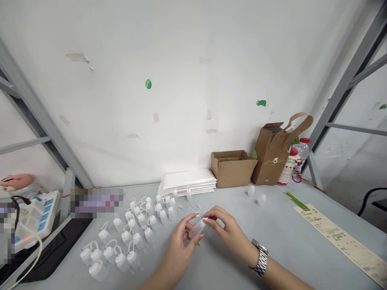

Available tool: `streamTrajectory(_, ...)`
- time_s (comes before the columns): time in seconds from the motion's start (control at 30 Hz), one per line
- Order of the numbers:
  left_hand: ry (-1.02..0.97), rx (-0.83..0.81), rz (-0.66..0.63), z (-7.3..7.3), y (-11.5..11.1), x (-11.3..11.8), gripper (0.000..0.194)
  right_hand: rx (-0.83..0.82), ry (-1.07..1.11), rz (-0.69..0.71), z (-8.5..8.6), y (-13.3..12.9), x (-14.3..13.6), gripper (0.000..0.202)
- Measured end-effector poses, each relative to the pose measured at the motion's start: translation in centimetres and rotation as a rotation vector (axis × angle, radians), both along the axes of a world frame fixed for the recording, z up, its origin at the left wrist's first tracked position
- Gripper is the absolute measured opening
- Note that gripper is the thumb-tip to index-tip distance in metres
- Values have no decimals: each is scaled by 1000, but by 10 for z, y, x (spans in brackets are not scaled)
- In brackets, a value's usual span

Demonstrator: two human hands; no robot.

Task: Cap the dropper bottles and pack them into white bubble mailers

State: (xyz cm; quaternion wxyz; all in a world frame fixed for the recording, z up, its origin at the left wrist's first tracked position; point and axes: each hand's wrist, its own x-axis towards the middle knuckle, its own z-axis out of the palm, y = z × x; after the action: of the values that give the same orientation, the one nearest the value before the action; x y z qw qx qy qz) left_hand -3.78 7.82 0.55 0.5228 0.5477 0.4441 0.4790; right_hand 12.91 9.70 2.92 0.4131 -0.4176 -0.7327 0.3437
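A small translucent white squeeze bottle (197, 229) is tilted in my left hand (180, 243), held between the thumb and fingers. My right hand (229, 228), with a metal watch on its wrist, pinches the white cap at the bottle's upper end; the fingertips partly hide that cap. To the left of my hands stand several similar bottles (122, 262), many with looped cap straps. Just beyond my hands, another bottle (189, 195) stands with its strap hanging out to the side. Two more small white bottles or caps (261, 199) sit apart on the right.
Against the wall are a stack of white flat packs (189, 180), an open cardboard box (233, 173) and a brown paper bag (270, 161). A long printed paper strip (338, 237) lies right on the grey table (272, 241). A power strip (39, 219) is at far left.
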Motion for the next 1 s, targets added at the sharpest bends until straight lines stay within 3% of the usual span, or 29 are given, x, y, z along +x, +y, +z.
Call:
streamTrajectory(0.17, 52, -19, -5, 1, -1, 0, 43, -8, 3, 25, 1, -3, -2, 19)
streamTrajectory(0.37, 168, 17, 42, -4, -1, -2, 43, -94, -6, -49, -1, -2, -5, 27)
streamTrajectory(0.6, 59, 12, 49, 0, 1, -1, 42, -56, 102, -109, -4, 7, 0, 35)
streamTrajectory(0.77, -13, 13, 60, 6, 1, -2, 45, -250, 66, -13, -10, 16, 4, 38)
streamTrajectory(0.87, -60, 3, 91, 10, 3, -3, 46, -267, 74, -43, -14, 18, 4, 33)
streamTrajectory(1.0, -100, -13, 46, 13, 2, -3, 47, -257, 142, -111, -18, 19, 4, 51)
